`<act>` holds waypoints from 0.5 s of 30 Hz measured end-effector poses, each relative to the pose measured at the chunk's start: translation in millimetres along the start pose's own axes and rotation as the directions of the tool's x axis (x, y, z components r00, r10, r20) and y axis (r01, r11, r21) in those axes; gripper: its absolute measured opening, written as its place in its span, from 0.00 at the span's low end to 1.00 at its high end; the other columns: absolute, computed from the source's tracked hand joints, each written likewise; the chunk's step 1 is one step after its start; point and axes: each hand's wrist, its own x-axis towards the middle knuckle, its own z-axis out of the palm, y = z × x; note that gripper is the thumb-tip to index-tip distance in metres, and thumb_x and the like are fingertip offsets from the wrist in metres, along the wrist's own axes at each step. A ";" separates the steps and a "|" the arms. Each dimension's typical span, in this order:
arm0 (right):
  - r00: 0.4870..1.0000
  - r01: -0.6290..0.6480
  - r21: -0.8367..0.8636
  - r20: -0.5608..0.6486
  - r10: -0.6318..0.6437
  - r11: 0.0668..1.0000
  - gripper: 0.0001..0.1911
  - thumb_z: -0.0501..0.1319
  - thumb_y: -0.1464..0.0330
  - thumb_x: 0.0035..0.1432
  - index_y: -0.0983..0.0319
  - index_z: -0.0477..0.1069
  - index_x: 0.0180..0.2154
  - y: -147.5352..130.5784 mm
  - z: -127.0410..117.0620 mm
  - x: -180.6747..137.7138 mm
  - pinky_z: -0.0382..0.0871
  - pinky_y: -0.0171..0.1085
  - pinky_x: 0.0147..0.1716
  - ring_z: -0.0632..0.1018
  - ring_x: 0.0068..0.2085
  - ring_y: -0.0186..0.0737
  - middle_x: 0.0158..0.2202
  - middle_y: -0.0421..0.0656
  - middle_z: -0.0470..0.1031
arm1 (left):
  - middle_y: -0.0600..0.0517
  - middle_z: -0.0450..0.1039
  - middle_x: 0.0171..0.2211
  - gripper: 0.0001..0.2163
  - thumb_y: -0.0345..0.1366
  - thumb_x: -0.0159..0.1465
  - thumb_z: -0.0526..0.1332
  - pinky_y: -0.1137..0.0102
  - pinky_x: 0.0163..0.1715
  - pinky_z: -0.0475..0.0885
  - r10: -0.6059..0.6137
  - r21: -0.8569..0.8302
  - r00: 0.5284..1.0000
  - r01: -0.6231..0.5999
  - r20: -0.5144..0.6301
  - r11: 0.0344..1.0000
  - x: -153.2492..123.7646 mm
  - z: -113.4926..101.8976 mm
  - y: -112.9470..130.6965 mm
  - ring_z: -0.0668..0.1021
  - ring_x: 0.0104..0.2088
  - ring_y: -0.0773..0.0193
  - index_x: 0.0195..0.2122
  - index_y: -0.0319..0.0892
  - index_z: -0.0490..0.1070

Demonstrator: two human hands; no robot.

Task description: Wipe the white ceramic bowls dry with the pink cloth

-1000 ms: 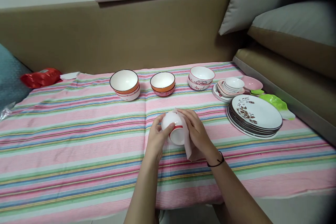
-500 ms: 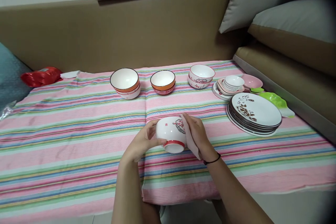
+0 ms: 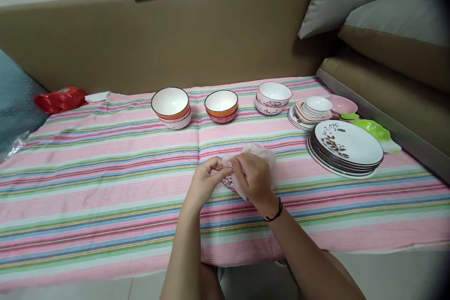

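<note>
A small white bowl (image 3: 228,181) with a red flower pattern is between my hands, above the striped tablecloth (image 3: 105,168), mostly hidden. My left hand (image 3: 205,183) pinches its rim from the left. My right hand (image 3: 251,178) presses a pale pink cloth (image 3: 263,155) over and into the bowl. A black band circles my right wrist.
Behind stand three stacks of bowls: orange-rimmed (image 3: 171,107), orange and red (image 3: 221,105), white flowered (image 3: 273,97). At right lie a stack of flowered plates (image 3: 346,147), small dishes (image 3: 314,108), a pink dish (image 3: 342,104) and green leaf dishes (image 3: 372,130). A red packet (image 3: 60,99) lies far left.
The bowl was turned from base toward me to upright. My right hand has moved the cloth from the bowl's side over its top, so it now covers most of the bowl.
</note>
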 end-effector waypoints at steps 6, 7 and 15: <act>0.828 -0.444 0.400 -0.158 0.538 0.802 0.21 0.50 0.59 0.67 0.59 0.59 0.23 15.1 -0.1 1.0 0.60 0.35 0.25 0.67 0.24 0.34 0.20 0.37 0.63 | 0.55 0.64 0.20 0.14 0.41 0.60 0.60 0.71 0.30 0.59 0.137 0.236 0.988 -0.119 -0.064 0.964 7.2 7.4 -4.1 0.66 0.26 0.65 0.19 0.42 0.67; 0.748 -0.473 0.516 -0.194 0.635 0.714 0.21 0.50 0.57 0.67 0.59 0.60 0.24 16.6 -2.6 3.1 0.63 0.35 0.24 0.69 0.24 0.35 0.21 0.37 0.64 | 0.55 0.60 0.19 0.17 0.42 0.60 0.60 0.70 0.28 0.58 0.157 0.242 0.981 -0.126 -0.115 0.962 8.5 10.3 -4.7 0.64 0.25 0.66 0.17 0.42 0.63; 0.916 -0.327 0.465 -0.059 0.397 0.822 0.23 0.46 0.54 0.67 0.57 0.75 0.44 6.9 -28.9 -4.2 0.70 0.50 0.53 0.77 0.50 0.49 0.45 0.46 0.79 | 0.58 0.52 0.14 0.21 0.42 0.58 0.64 0.70 0.21 0.51 -0.185 -0.323 0.856 0.023 -0.482 0.946 12.9 39.7 -11.5 0.56 0.19 0.69 0.14 0.43 0.56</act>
